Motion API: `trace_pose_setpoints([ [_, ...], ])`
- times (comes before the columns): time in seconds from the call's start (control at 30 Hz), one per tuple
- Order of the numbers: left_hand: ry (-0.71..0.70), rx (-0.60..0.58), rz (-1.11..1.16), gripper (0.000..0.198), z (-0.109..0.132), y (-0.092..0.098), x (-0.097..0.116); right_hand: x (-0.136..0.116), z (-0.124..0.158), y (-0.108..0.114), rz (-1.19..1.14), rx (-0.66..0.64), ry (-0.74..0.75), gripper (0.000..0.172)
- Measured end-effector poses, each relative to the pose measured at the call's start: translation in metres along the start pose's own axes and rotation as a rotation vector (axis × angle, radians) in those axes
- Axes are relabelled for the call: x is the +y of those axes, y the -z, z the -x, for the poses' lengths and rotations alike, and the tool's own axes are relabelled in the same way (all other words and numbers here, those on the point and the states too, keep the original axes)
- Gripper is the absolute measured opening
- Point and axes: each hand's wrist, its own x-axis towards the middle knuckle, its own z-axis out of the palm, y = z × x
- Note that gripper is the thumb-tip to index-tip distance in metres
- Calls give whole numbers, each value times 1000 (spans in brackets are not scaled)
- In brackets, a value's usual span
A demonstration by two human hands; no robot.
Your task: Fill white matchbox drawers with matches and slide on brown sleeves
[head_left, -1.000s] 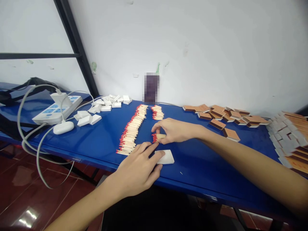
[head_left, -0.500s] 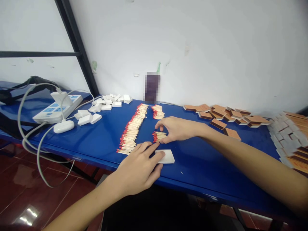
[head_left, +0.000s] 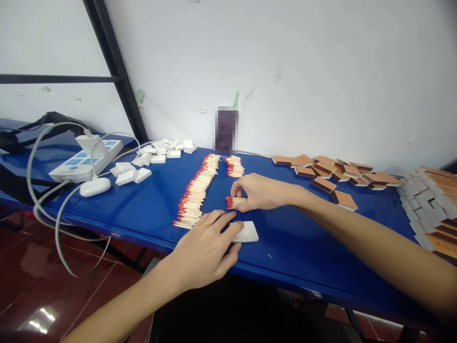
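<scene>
My right hand (head_left: 255,193) is closed around a small bunch of matches (head_left: 233,203), thumb at the near side and fingers at the far side. Their red heads point left. In front of it, my left hand (head_left: 210,245) grips the left end of a white matchbox tray (head_left: 248,232) lying on the blue table, with its thumb at the near edge. A long row of matches (head_left: 194,193) runs away from me just left of the hands. Beyond the right hand lies a shorter group of matches (head_left: 235,166), heads also to the left.
White matchbox trays (head_left: 157,153) lie loosely at the back left, near a power strip (head_left: 85,162) with looping white cables. Orange-brown matchboxes (head_left: 332,171) are scattered at the back right. Stacked matchboxes (head_left: 428,205) stand at the far right. The wall (head_left: 303,85) rises behind the table.
The fingers of my right hand have closed in on the small bunch of matches, squeezing it narrower. My left hand stays at the tray, nearly unmoved.
</scene>
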Motion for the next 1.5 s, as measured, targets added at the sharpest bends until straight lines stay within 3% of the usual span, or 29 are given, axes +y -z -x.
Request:
trace_pose_setpoints([
  [0.27, 21, -7, 31, 29, 0, 0, 0, 5, -3, -5, 17, 15, 44, 17],
  [0.57, 159, 44, 204, 37, 0, 1, 0, 3, -1, -4, 74, -8, 86, 10],
  [0.87, 127, 36, 182, 24, -2, -1, 0, -3, 2, -6, 150, -34, 46, 17],
  [1.5, 126, 23, 172, 21, -1, 0, 0, -2, -2, -4, 148, -65, 72, 27],
])
